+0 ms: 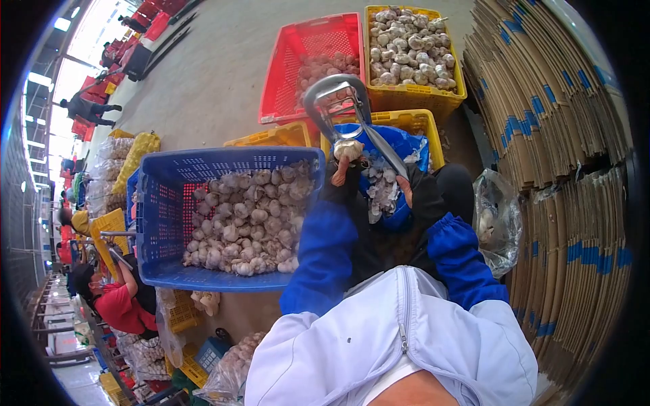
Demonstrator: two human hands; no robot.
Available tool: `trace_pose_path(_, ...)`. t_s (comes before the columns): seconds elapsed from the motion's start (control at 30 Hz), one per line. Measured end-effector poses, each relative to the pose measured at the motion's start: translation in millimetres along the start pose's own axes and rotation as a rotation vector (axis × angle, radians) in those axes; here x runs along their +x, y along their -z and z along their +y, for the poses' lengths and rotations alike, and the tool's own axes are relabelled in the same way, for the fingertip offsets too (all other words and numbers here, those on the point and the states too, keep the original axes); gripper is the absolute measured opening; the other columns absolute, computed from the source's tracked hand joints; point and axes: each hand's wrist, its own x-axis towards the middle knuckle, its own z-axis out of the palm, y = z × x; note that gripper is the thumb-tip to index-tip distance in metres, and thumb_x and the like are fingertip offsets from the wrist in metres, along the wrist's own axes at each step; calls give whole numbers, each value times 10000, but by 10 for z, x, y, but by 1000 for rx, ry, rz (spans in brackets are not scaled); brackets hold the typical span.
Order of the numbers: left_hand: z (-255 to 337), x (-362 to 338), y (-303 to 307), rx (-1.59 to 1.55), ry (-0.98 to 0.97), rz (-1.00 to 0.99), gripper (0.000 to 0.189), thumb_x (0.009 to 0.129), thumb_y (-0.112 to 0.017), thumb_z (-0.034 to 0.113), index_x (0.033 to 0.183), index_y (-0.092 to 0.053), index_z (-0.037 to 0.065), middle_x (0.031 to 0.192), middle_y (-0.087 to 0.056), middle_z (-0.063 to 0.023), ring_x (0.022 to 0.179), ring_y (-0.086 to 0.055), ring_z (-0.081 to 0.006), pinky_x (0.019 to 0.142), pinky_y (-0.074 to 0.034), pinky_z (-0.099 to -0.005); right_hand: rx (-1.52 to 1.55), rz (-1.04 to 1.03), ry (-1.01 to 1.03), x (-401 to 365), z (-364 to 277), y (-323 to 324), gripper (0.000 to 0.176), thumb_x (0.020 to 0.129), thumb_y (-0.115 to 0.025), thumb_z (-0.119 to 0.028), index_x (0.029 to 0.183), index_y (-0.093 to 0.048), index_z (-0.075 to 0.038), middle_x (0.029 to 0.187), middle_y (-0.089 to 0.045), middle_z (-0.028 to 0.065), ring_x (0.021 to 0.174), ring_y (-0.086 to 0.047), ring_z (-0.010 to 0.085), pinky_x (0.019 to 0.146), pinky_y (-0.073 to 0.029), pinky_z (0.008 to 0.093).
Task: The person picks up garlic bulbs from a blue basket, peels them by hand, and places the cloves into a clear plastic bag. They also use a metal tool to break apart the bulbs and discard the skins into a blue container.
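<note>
- Garlic bulb: one, pinched by the fingers of the left hand; probably light, firm and dry, its papery skin liable to slip or flake, so best held by its round sides.
- Metal tool: one, its loop at 12 o'clock from the bulb; it looks stiff and fairly heavy. The right hand, at 4 o'clock, appears to have its fingers closed round the handle's low end. Whether bulb and metal touch cannot be told.
- Blue bag: one, at 4 o'clock, holding pale scraps, too many to count; it sits in a yellow crate.
- Blue crate: the one at 8 o'clock, with dozens of loose bulbs, overlapping past counting.
- Red crate: one, at 11 o'clock, partly filled.
- More yellow crates close by: two, a heaped one at 1 o'clock and another at 9.
- Flattened cardboard: two tiers, 2 to 4 o'clock.
</note>
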Motion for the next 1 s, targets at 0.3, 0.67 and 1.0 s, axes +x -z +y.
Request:
trace_pose_path(0.3,-80,94,49,98,37,37,554,890,-334,445,1214,-328,-4,1165,-464,-110,1045,-466,-182,892,-378,-251,-188,14,-3,-40,-71,-14,342,838,-481,-311,1036,-511,-34,815,-577,193,726,-557,367,633,-434,421)
trace_pose_path(0.67,-126,122,19,-26,-77,12,491,902,-343,410,1175,-404,6,1113,-509,-107,987,-491,-162,838,-379,-235,-219,28,22,-42,46,-114,270,824,-506,-280,927,-488,-32,702,-549,189,640,-548,373,541,-422,436)
trace_pose_path(1.0,72,83,-66,-164,20,116,350,852,-488,156,1162,-407,15,1069,-517,-107,959,-520,-181,826,-434,-288,-185,99,148,223,709,-595,317,796,-562,-274,999,-531,-33,743,-585,177,664,-574,345,559,-447,431)
